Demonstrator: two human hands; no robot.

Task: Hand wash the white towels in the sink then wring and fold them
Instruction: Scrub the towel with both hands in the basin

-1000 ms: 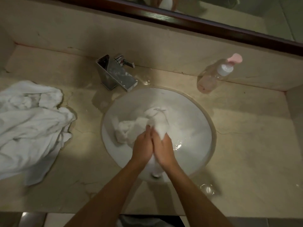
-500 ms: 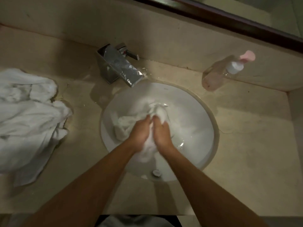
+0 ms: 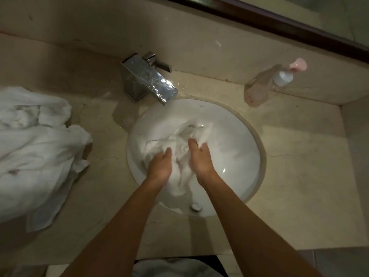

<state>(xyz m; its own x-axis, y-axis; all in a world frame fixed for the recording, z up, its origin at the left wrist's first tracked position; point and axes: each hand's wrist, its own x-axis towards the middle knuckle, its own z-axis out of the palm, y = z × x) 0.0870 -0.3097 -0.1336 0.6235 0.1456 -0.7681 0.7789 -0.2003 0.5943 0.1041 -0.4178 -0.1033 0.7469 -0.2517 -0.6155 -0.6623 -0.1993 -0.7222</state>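
Hands: your left hand and right hand both have fingers bunched into the wet towel down in the sink.

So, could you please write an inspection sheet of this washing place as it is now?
Surface: beige stone counter, wet near the faucet.
Job's things: white towel in the sink; towel pile on the counter, left.
Clutter: pump bottle at the back wall.
Hands: left hand and right hand both grip the towel.
Cables: nothing seen.
Surroundings: dark mirror frame above.
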